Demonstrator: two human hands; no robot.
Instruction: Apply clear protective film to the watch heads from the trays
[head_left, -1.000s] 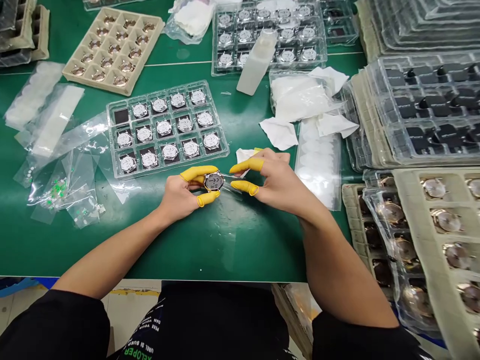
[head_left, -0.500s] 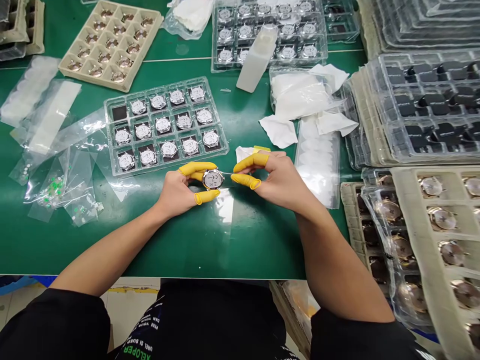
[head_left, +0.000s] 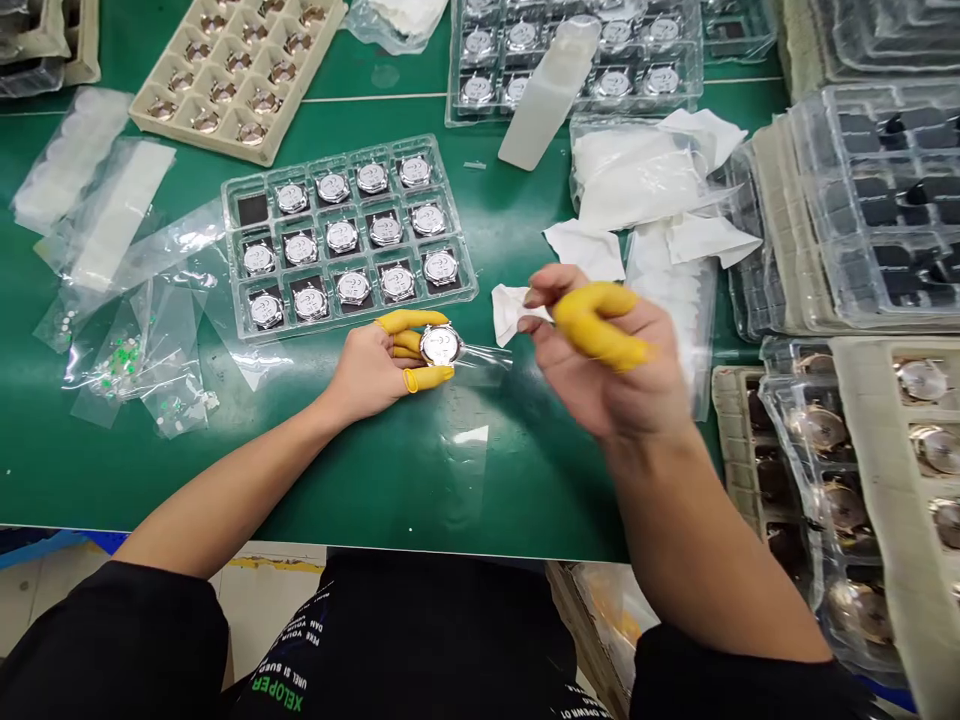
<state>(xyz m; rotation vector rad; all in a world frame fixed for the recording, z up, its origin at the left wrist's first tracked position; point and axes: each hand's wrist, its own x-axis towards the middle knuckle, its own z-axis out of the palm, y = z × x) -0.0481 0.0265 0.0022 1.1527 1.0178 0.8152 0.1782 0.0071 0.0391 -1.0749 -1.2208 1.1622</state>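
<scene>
My left hand (head_left: 382, 363), with yellow finger cots on, is closed around the rim of a silver watch case (head_left: 440, 346), its marked back facing up. Thin clear film (head_left: 484, 357) shows just right of the watch, against the green table. My right hand (head_left: 611, 350) is raised to the right, somewhat blurred. Its yellow-covered thumb and forefinger come together in a pinch, while the bare fingers point left; anything between the tips cannot be made out. Beyond my left hand lies a clear tray (head_left: 349, 235) of silver watches, back side up, its far-left compartment holding only a black pad.
Bags with tiny green and white parts (head_left: 124, 360) lie left. A beige tray (head_left: 274, 150) holds rose-gold watches. A translucent bottle (head_left: 551, 95), a white cloth (head_left: 583, 248) and a packet of wipes (head_left: 622, 180) lie beyond my right hand. Stacked trays (head_left: 892, 215) crowd the right.
My right hand has moved away from the watch, rightward and up, and turned. My left hand still holds the watch. The whole view has shifted slightly.
</scene>
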